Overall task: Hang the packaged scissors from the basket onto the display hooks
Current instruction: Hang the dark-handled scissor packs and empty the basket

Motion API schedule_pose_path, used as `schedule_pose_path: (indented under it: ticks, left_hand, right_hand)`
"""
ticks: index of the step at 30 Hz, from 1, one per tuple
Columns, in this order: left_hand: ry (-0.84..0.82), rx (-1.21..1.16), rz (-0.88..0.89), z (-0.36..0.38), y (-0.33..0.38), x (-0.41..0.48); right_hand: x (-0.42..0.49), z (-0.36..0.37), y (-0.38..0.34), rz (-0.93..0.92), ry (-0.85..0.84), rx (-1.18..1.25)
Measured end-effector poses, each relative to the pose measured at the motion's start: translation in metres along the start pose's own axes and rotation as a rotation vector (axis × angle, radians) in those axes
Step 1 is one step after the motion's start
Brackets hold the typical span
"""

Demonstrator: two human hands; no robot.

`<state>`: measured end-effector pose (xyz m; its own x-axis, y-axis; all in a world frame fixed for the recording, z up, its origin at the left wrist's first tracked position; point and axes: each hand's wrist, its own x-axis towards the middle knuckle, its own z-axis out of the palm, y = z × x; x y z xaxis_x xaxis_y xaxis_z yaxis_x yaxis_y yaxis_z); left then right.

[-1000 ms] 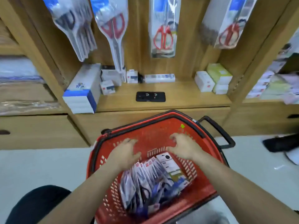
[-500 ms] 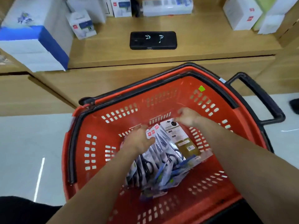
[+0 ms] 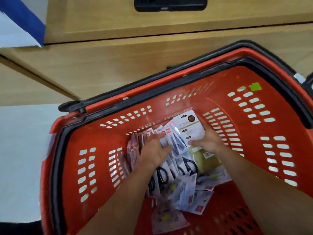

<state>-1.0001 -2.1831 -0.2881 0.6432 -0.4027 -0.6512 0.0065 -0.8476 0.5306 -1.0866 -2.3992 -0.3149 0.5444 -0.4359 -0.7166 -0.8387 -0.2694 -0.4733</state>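
Observation:
The red basket (image 3: 254, 150) fills the view, with a heap of packaged scissors (image 3: 184, 189) on its bottom. Among a standing row of scissors packs (image 3: 165, 173) with black handles, my left hand (image 3: 155, 152) grips a bunch of their tops. My right hand (image 3: 209, 139) holds a white-and-green pack (image 3: 188, 128) at the far end of the heap, thumb across its front and fingers behind it. The display hooks are out of view.
A wooden cabinet front (image 3: 118, 65) stands just beyond the basket. On the shelf above it lies a black phone (image 3: 170, 5), and a blue-and-white box (image 3: 18, 26) sits at the top left. Pale floor (image 3: 20, 150) shows to the left.
The view has tilted down from the hooks and shelf into the basket. Both hands went from above the rim down onto the packs and took hold of them.

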Motion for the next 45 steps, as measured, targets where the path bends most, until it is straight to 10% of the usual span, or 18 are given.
schedule_pose_path:
  ticks: [13,20,24,41,45]
  left_hand:
    - [-0.182,-0.355,-0.027,-0.011,0.012,-0.049]
    - [-0.479,0.082,0.067,-0.001,0.034,-0.108]
    - [-0.31,0.406,0.154,-0.003,0.03,-0.12]
    - [-0.13,0.266,0.1,-0.012,0.011,-0.103]
    - [0.065,-0.094,0.024,-0.03,0.011,-0.092]
  right_hand:
    - [-0.046,-0.036,-0.038,-0.091,0.022,-0.182]
    - [-0.113,-0.08,-0.07,-0.217,0.108,-0.101]
    - [-0.141,-0.097,-0.063,-0.217,0.167,0.038]
    - [-0.144,-0.071,-0.045,-0.174,0.128,0.17]
    - [-0.138,-0.062,-0.047,-0.163,0.081,0.222]
